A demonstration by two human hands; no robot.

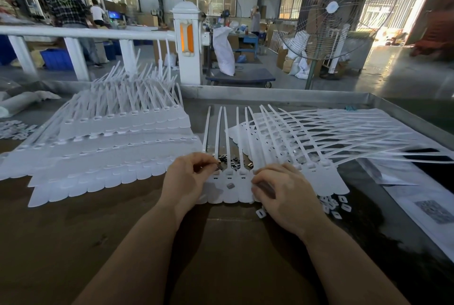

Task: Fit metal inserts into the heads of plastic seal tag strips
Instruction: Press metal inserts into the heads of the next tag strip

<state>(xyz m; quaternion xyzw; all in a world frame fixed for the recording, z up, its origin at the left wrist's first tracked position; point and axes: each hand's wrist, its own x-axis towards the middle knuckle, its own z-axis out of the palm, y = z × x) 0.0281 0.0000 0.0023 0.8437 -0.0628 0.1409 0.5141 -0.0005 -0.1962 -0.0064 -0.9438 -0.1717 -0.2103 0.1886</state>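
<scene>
I keep the row of white strips [229, 182] flat on the table near its front edge, right under my wrists, so every head faces up and I can go down the line without shifting anything. My right hand [282, 189] rests on the right end of the row with its fingers bent, pressing the tags down so they do not slide; whether it holds anything underneath I cannot tell. My left hand [190, 174] pinches a small metal insert [218, 162] between thumb and fingertips, just above the left end of the row.

The loose inserts [237, 161] lie in a small heap just behind the heads, close enough to pick from without reaching. One insert [230, 185] lies on a tag in the middle of the row.

The strips are smooth, matt plastic, with broad rounded tags and long thin tails fanning toward the back edge. The inserts are tiny, grey and shiny.

A big stack of strips [110, 137] fills the left side, another [319, 132] the right. Small white plastic caps [336, 206] are scattered by my right wrist.
</scene>
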